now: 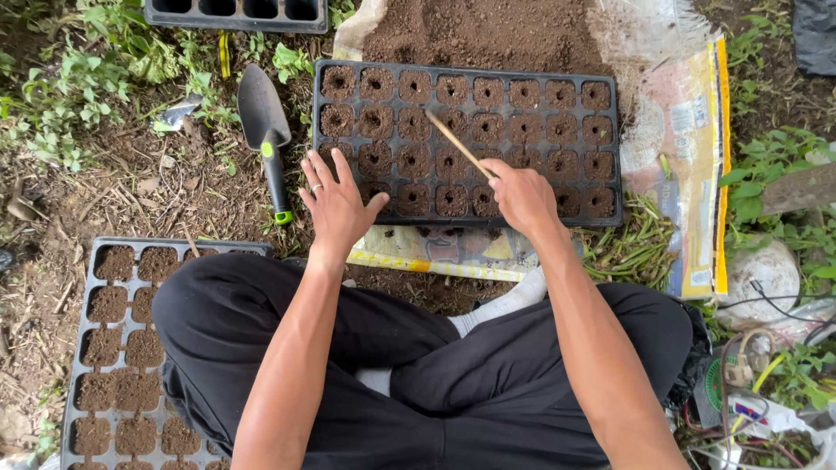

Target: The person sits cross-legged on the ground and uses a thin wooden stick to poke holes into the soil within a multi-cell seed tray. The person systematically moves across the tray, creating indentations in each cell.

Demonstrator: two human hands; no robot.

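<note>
Stick [459, 144] over seed tray [620, 148], trowel [265, 130] beside

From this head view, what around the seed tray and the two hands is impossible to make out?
- Left hand: lies flat over the seed tray corner; the cells beneath are hidden.
- Right hand: its fingers cover the lower end of the wooden stick.
- Second filled tray: cut off by the bottom edge, partly covered by the black trouser leg.
- Empty tray: cut off by the top edge.

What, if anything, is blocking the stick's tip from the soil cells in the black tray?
Nothing visible. The right hand holds the stick slanted over the tray, tip at an open soil cell. The left hand rests apart on the tray's near-left corner.
</note>
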